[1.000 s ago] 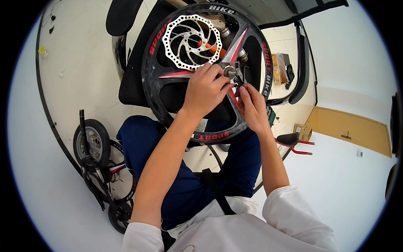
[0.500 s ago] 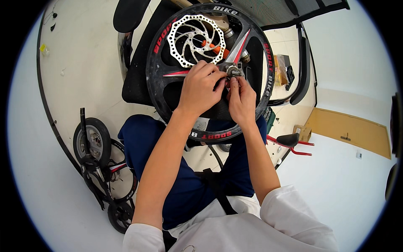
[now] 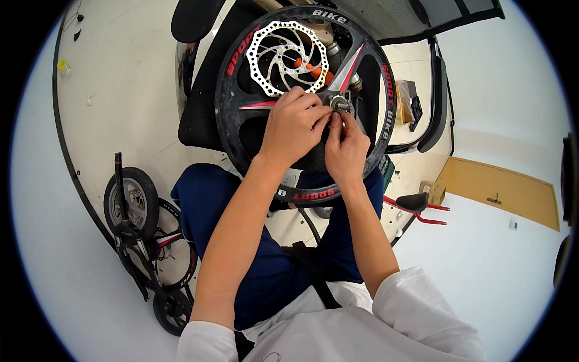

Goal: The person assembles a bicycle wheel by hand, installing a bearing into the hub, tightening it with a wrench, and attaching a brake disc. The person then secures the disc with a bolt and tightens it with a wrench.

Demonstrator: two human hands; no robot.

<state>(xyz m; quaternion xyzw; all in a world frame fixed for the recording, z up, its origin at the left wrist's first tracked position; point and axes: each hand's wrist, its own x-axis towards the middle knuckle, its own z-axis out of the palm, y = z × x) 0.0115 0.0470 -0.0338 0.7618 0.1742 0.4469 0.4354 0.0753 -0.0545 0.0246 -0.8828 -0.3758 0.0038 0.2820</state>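
A black bicycle wheel [image 3: 386, 90] with red trim and broad spokes stands upright on my lap. A silver perforated brake disc [image 3: 265, 54] shows behind its upper left part. My left hand [image 3: 292, 130] covers the middle of the wheel, its fingers pinching at the metal hub axle [image 3: 339, 103]. My right hand [image 3: 347, 148] is just below and right of it, fingertips touching the same axle. Whether either hand holds a small part is hidden by the fingers.
A black office chair [image 3: 196, 114] stands beyond the wheel. A small folded bicycle frame with wheels [image 3: 142, 223] lies on the floor to my left. A black saddle on a red seat part [image 3: 416, 205] lies to the right, near a cardboard box [image 3: 434, 192].
The wheel has turned slightly and both hands have shifted up a little with the hub, staying closed around the axle.
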